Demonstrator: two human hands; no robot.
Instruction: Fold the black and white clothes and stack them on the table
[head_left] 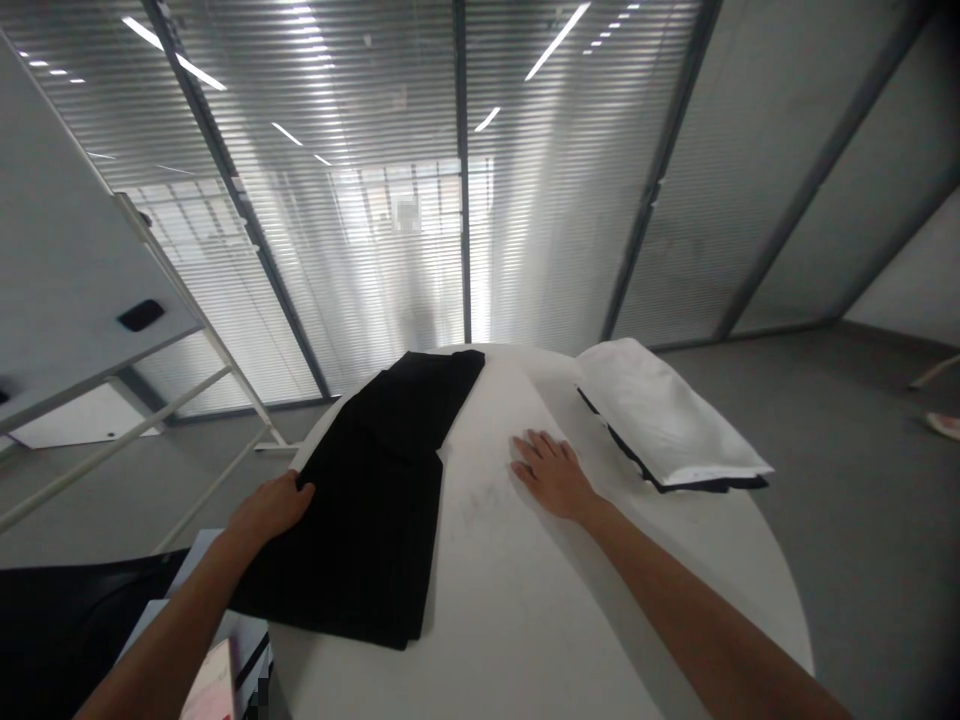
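Note:
A black garment [367, 490], laid out flat and folded along its length, covers the left part of the white table [517, 600]. At its left edge is my left hand [274, 505], thumb on top of the cloth and the other fingers mostly hidden, closed on the edge. My right hand [551, 475] lies flat on the bare tabletop to the right of the garment, fingers spread, holding nothing. Right of that hand rests a folded white cloth [667, 415] on top of a dark folded cloth [694, 487], whose edge shows underneath.
A whiteboard [67, 240] on a pale metal frame [236, 375] stands at the left. Below my left arm are a pink-and-white box [212, 680] and a black item [82, 620]. Glass panels with blinds [390, 250] rise behind the table. Grey floor [855, 450] lies to the right.

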